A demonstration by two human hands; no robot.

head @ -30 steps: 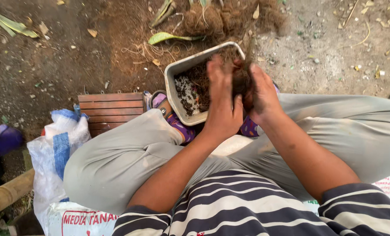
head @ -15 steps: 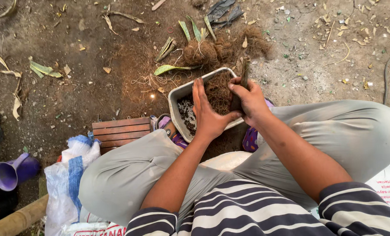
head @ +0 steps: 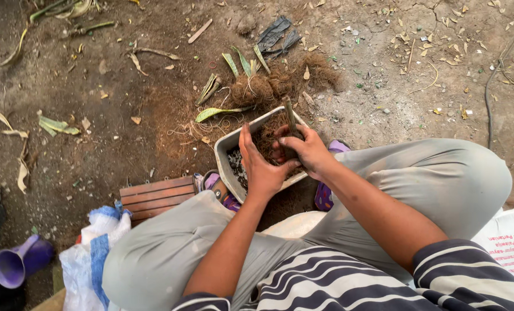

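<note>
Since the earlier frame the view has tipped further forward, so more bare ground shows at the top, and a green stem (head: 290, 118) now stands up out of the root clump (head: 271, 138) between the hands, where before only the brown mass showed. The pot (head: 227, 151), a pale grey rectangular planter, sits just above the middle of the frame between the person's knees, with dark potting mix (head: 238, 167) showing in its lower left part. The left hand (head: 261, 167) lies over the pot's middle, fingers spread and pressed flat against the left side of the roots, not curled round anything. The right hand (head: 306, 150) is closed around the base of the stem and the top of the roots, fingers wrapped tight on it.

Just above the pot, in the upper middle of the frame, a pile of pulled plants (head: 268, 83) with brown roots and cut green leaves lies on the dirt, and a scrap of black plastic (head: 275, 35) lies beyond it. A small slatted wooden stool (head: 153, 198) sits left of centre beside the person's left knee. A white and blue sack (head: 90, 259) is at the lower left, with a purple funnel (head: 16, 264) near the left edge below it
</note>
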